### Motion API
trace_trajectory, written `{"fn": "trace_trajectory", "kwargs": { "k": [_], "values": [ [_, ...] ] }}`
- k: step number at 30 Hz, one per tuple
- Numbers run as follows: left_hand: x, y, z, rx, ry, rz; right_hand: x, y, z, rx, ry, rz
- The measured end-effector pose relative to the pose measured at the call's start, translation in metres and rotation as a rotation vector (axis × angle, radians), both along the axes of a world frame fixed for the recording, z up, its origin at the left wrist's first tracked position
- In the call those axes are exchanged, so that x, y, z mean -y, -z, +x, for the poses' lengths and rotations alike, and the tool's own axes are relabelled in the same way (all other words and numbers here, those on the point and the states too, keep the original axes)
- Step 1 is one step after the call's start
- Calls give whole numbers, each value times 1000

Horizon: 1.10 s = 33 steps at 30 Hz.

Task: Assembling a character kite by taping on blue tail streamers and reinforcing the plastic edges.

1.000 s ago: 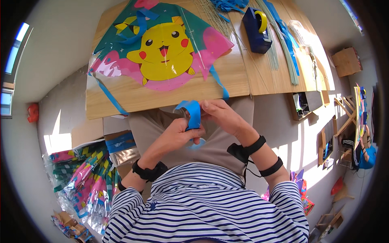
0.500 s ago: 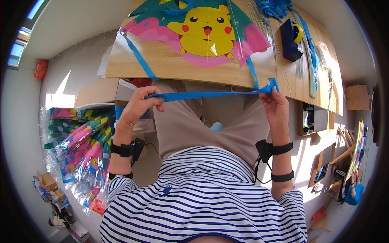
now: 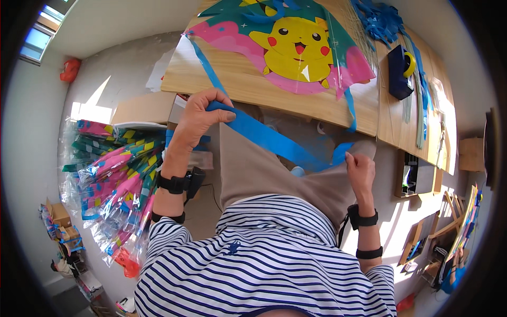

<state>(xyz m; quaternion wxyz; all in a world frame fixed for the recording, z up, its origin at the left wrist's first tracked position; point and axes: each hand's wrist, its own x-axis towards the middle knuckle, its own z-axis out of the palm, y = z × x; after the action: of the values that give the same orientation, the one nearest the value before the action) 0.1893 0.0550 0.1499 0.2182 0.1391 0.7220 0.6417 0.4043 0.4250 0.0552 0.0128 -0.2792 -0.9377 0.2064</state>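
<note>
A blue ribbon (image 3: 264,136) stretches slantwise across my lap, sagging and blurred toward its right end. My left hand (image 3: 207,116) pinches its upper end between thumb and fingers, just off the table's front edge. Lower down, over my right thigh, my right hand (image 3: 360,171) is closed at the ribbon's other, curled end. A kite (image 3: 303,53) of green and pink film with a yellow cartoon figure lies on the wooden table ahead. Blue tails (image 3: 208,66) hang from its left and right corners; where the left one ends behind my left hand is hidden.
Right of the kite stand a dark blue tape dispenser (image 3: 400,74), thin pale rods (image 3: 421,111) and a heap of blue ribbon (image 3: 377,21). Bundled kites in clear plastic (image 3: 113,185) lie at my left, beside a cardboard box (image 3: 142,109). Another person (image 3: 453,274) is at far right.
My right hand has moved down toward me, so the ribbon went from level and taut to slanting and slack. The view has shifted, placing the table further right.
</note>
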Motion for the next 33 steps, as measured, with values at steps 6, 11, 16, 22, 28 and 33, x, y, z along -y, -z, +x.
{"fn": "trace_trajectory", "kwargs": {
  "k": [6, 11, 16, 22, 28, 33],
  "values": [
    [-64, -14, 14, -60, 182, -28, 75, -81, -70, -432, -325, -868],
    [-89, -13, 20, -85, 178, 5, 106, -92, -98, -369, -394, -1113],
    [-90, -3, 22, -38, 112, 51, 103, -80, -99, -390, -205, -1310],
    [-96, 7, 25, 26, 91, 94, 97, -69, -97, -436, -160, -1346],
    [-95, 15, 23, 68, 78, 93, 83, -60, -97, -524, -34, -1315],
    [-91, 53, 21, -209, 278, -477, 63, -68, -95, -696, -1, -1245]
  ]
}}
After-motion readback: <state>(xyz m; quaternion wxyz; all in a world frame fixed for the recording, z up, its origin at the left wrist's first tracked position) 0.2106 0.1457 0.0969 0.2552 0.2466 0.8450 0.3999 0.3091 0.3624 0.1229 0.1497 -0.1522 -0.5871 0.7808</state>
